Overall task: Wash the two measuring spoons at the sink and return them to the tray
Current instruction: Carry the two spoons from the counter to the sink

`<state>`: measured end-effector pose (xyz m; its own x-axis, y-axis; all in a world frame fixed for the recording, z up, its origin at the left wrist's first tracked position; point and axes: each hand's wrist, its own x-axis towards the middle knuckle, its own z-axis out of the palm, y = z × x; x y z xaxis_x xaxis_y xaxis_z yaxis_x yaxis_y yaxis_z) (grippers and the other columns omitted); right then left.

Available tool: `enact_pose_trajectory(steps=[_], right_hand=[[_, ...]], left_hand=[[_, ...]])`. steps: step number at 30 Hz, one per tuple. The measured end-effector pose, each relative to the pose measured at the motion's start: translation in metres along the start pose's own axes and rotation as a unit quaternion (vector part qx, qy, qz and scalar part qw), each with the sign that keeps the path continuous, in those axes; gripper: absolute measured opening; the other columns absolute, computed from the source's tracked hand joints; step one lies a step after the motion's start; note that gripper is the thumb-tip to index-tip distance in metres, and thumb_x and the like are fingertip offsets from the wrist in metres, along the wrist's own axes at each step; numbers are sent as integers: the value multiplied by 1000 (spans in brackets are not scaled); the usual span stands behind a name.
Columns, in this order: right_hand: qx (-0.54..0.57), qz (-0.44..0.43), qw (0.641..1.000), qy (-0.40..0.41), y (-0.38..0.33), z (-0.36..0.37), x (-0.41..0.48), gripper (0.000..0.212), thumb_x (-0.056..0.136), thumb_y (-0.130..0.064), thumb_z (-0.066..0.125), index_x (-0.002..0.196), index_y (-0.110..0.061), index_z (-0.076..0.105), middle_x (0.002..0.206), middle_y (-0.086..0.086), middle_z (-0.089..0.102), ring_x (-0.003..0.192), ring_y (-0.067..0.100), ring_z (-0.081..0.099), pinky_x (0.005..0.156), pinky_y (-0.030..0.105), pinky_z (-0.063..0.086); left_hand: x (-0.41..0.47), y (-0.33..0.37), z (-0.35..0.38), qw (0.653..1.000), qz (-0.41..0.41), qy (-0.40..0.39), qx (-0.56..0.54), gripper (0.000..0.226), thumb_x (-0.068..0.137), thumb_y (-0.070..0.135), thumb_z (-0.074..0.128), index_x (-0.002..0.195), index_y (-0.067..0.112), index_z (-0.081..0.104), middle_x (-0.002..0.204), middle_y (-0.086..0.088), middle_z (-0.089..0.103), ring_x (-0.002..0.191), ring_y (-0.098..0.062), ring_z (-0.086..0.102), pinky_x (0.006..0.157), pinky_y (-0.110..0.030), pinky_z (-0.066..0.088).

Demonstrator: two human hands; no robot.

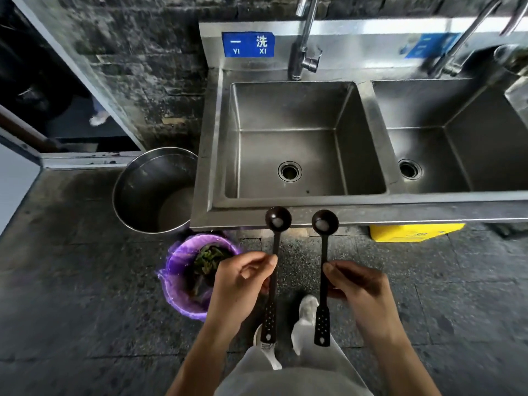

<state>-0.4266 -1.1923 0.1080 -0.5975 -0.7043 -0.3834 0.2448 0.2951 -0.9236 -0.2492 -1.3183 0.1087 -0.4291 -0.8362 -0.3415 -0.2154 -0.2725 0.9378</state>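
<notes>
At six o'clock from the left basin point(303, 155), you stand just short of the sink's front edge with one dark measuring spoon in each hand. Your left hand point(243, 284) is pinched around the stem of the left spoon point(275, 270), and your right hand point(360, 284) is pinched around the stem of the right spoon point(323, 270); the hands are apart and the spoons run side by side without touching. Both bowls point toward twelve o'clock and sit level over the sink's front rim, each holding a small white lump. No tray is in view, and no water runs from the tap point(304, 47) at twelve o'clock. Tip either spoon too soon and the lump likely falls on the floor or the rim instead of into the basin. A light pinch on a thin stem may also slip once wet, dropping a spoon toward the drain point(289, 171).
</notes>
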Motion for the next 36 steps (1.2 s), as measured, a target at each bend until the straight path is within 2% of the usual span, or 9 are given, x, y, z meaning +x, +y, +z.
enact_pose_trajectory(steps=[5, 9, 14, 20, 24, 27, 30, 34, 36], right_hand=[[14, 1, 1000, -18, -24, -6, 53, 15, 90, -6, 73, 86, -15, 84, 81, 11, 81, 75, 22, 79, 66, 26, 61], [7, -7, 999, -44, -46, -19, 103, 15, 91, -4, 70, 85, -10, 83, 82, 14, 80, 74, 21, 76, 68, 28, 62], [20, 13, 997, -71, -73, -37, 171, 21, 91, 0, 69, 82, -13, 84, 77, 9, 81, 68, 14, 76, 60, 18, 57], [-49, 13, 994, -95, -92, -42, 257, 20, 90, -9, 74, 83, -25, 84, 82, 5, 82, 78, 19, 78, 69, 24, 62], [-46, 42, 993, -103, -93, -29, 312, 13, 90, -6, 73, 92, -13, 83, 91, 9, 82, 88, 27, 79, 82, 38, 63], [-47, 60, 990, -116, -91, -14, 348, 13, 93, -4, 69, 98, -6, 80, 93, 10, 82, 88, 28, 79, 81, 38, 65], [-66, 69, 989, -116, -86, 5, 381, 12, 94, -5, 68, 97, -8, 79, 90, 10, 82, 86, 27, 79, 78, 35, 65], [-97, 81, 988, -93, -71, 35, 423, 10, 94, -10, 69, 96, -11, 79, 87, 11, 81, 84, 30, 79, 77, 41, 63], [-105, 89, 987, -80, -64, 49, 441, 9, 94, -9, 69, 95, -10, 78, 84, 11, 80, 83, 32, 78, 73, 38, 63]], left_hand=[[50, 14, 22, 1000, -1, 3, 5, 13, 88, 24, 75, 89, 35, 80, 76, 0, 79, 66, -10, 72, 57, -14, 53], [94, 29, 47, 999, -14, 27, -11, 8, 90, 22, 73, 91, 25, 81, 82, -4, 80, 78, -21, 75, 62, -13, 55], [148, 45, 78, 998, -23, 53, -21, 14, 91, 20, 71, 90, 30, 80, 83, -5, 79, 78, -19, 75, 64, -17, 57], [214, 49, 97, 996, -25, 86, 19, 16, 90, 22, 73, 86, 37, 78, 70, -1, 75, 58, -7, 68, 55, -19, 54], [265, 49, 94, 994, -34, 95, 48, 15, 90, 24, 72, 85, 36, 77, 71, 0, 76, 60, -9, 69, 58, -23, 57], [300, 50, 86, 991, -39, 91, 91, 10, 93, 29, 68, 85, 32, 72, 75, 9, 75, 64, -5, 70, 57, -15, 54], [336, 52, 75, 988, -37, 91, 121, 10, 95, 29, 63, 87, 32, 68, 77, 13, 74, 67, -2, 70, 58, -11, 54], [388, 47, 56, 986, -57, 106, 112, 9, 97, 32, 60, 92, 35, 66, 77, 8, 74, 71, -1, 71, 63, -17, 53], [411, 42, 47, 986, -83, 107, 97, 8, 99, 34, 57, 94, 35, 63, 78, 7, 74, 70, -4, 73, 65, -22, 55]])
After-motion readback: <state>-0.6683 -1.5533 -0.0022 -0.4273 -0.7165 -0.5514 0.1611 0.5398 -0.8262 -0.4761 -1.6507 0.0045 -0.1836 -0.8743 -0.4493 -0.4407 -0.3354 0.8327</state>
